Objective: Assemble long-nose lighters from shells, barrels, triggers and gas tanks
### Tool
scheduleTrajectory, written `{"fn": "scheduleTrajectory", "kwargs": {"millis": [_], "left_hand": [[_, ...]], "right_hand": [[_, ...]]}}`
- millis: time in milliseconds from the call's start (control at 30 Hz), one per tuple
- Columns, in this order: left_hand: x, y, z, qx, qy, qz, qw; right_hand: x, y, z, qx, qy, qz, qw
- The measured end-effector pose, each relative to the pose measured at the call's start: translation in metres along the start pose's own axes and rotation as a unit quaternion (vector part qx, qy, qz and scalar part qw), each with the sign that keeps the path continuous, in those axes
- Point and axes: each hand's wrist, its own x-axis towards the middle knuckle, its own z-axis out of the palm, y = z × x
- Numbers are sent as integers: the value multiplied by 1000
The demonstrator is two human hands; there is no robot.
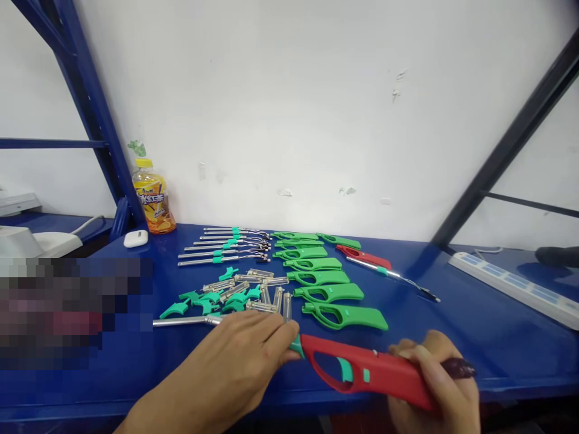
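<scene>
A red utility lighter [384, 371] with a teal trigger and teal collar lies crosswise between my hands, above the front of the table. My left hand [239, 355] is closed around its nozzle end, beside the teal collar. A metal tube [181, 321] comes out to the left from beneath that hand. My right hand [436, 386] is closed around the rear of the red handle. The dark, rounded end of an object [459, 367] sticks out of the same hand; its kind is hidden. Clear fuel tanks [278, 298] and teal triggers [174, 309] lie just beyond my left hand.
Several green lighter shells [346, 316] lie in a column, with metal nozzle rods [201, 261] to their left. A red shell [362, 256] and another rod [366, 264] lie further right. A power strip [515, 289], a drink bottle [156, 202] and a white earbud case [136, 239] flank them.
</scene>
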Motion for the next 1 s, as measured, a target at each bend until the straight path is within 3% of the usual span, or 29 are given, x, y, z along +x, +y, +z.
{"fn": "scheduleTrajectory", "kwargs": {"millis": [100, 233, 333, 400, 500, 600, 867, 1000], "left_hand": [[0, 8, -9, -52, -50, -13, 997], [-2, 9, -14, -89, -56, -31, 994], [-3, 9, -8, -77, -28, -23, 996], [-2, 11, -2, -51, 14, -8, 999], [1, 15, 3, -16, 95, 18, 995], [2, 18, 4, -7, 139, 22, 990], [-1, 15, 4, -27, 121, 20, 992], [-1, 12, 6, -31, 118, 14, 992]], "right_hand": [[-4, -5, 3, 34, 6, 49, 998], [-7, -10, 7, 19, -29, 73, 997], [-9, -10, 11, 33, 2, 71, 997], [-9, -10, 13, 88, 28, 110, 990], [-9, -12, 16, 189, 90, 176, 962], [-9, -14, 16, 234, 129, 202, 942], [-11, -14, 22, 280, 113, 204, 931], [-12, -10, 11, 271, 87, 243, 927]]}}
